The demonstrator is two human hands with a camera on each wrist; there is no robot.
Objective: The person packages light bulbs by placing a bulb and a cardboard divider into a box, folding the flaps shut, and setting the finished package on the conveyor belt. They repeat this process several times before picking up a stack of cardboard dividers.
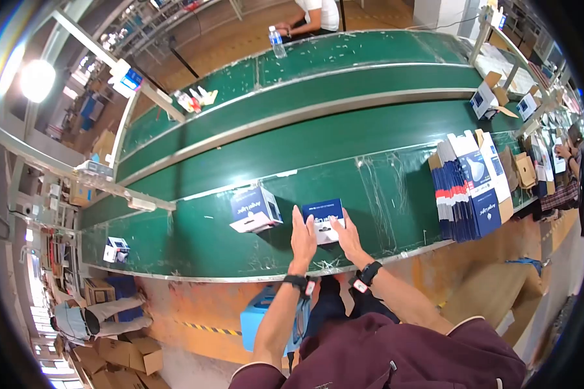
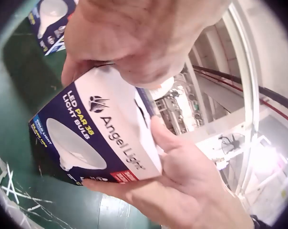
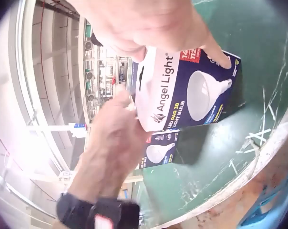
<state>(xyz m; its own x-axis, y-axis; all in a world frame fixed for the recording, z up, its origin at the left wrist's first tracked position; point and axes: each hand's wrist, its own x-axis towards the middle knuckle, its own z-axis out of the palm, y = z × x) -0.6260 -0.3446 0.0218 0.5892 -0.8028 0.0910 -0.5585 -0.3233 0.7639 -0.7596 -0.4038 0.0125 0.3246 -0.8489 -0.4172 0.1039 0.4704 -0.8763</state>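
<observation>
Blue-and-white printed box [image 1: 324,212] is at the near side of the green bench [image 1: 194,240], straight in front of the person; cannot tell whether its base touches the surface. Left hand [image 1: 303,240] and right hand [image 1: 349,236] grip it from opposite sides, fingers along the walls, thumbs up by the white panel [image 2: 116,107]. Looks like thin card: probably light, stiff at the folded edges, soft mid-panel, where a squeeze would dent it. Coating has a sheen, so likely a bit slippery under dry fingers. Print shows an LED bulb; contents hidden, but if a bulb is inside, treat as fragile, no knocks or drops. Best hold, in my judgement: both side walls at once, flat palms, even light pressure close to the edges. White panel has a dark slot [image 2: 142,113] and looks slightly buckled, so a poor place to lift from; it could tear or pull loose. Second box [image 1: 256,206], similar print, stands apart to the left, a pale flap [image 1: 253,223] jutting toward the person. Well to the right, a row of flattened cartons [image 1: 477,188].
</observation>
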